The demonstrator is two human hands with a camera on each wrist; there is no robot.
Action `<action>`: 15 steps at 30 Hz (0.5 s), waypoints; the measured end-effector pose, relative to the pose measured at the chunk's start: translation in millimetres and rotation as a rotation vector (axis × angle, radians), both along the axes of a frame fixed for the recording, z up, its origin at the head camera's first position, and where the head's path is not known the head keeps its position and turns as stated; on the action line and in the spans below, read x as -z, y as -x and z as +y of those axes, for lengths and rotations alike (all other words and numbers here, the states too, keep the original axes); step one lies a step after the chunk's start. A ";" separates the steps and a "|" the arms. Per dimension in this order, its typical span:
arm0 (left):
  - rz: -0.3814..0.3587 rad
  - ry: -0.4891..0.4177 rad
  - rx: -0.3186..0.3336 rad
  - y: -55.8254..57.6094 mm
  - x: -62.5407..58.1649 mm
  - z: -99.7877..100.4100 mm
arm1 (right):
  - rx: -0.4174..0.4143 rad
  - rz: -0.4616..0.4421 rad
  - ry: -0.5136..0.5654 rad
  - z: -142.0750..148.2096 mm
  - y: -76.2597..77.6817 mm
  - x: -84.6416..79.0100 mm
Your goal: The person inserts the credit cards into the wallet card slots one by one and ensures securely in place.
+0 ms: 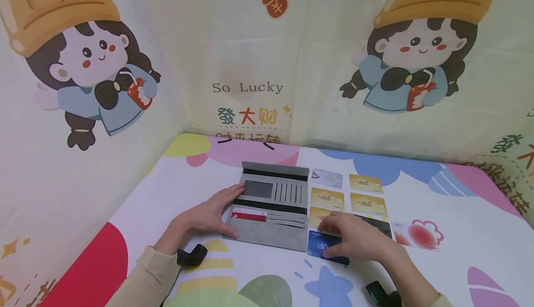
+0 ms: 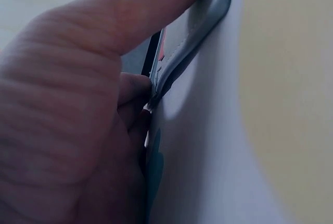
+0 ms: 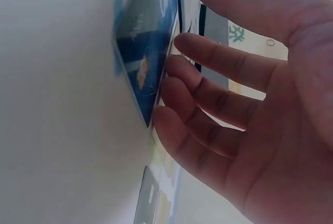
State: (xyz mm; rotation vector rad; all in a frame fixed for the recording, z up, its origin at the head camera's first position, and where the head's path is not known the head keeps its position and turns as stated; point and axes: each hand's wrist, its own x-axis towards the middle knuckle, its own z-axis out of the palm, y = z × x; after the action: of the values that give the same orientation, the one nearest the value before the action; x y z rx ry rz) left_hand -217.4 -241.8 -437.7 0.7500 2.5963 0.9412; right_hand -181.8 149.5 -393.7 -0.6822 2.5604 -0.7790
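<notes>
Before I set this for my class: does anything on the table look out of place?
Yes, mildly: the pink-and-white printed card lies rightmost, outside the two columns formed by the loose gold, silver, black and blue rectangular cards.

You've got plain beige sleeves: left sleeve (image 1: pixel 146 274) loose, creased, cuff bunched at the wrist; right sleeve (image 1: pixel 443 302) same beige, only a scrap showing at the bottom edge. Your left hand (image 1: pixel 217 212) and right hand (image 1: pixel 354 235) are bare. Your left wrist camera (image 1: pixel 195 255) is black, smooth, rounded at the end. Your right wrist camera (image 1: pixel 378 293): also black, blockier end, finer details too dark.
</notes>
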 end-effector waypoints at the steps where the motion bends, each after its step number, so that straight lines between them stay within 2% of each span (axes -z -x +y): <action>1: 0.000 0.003 0.000 0.0 0.0 0.1 | 0.005 0.005 -0.011 -0.1 -1.0 0.5; 9: 0.003 0.009 -0.006 0.3 1.0 0.1 | 0.027 0.092 -0.078 -2.9 -6.4 4.5; 15: 0.000 0.009 -0.006 -0.1 1.5 0.0 | 0.038 0.097 -0.101 -4.7 -8.5 5.7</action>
State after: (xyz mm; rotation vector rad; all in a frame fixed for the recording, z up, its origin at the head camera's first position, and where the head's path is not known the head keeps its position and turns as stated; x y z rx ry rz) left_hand -217.3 -241.8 -439.2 0.7406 2.6024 0.9306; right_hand -173.3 144.8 -399.5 -0.6568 2.6867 -0.6381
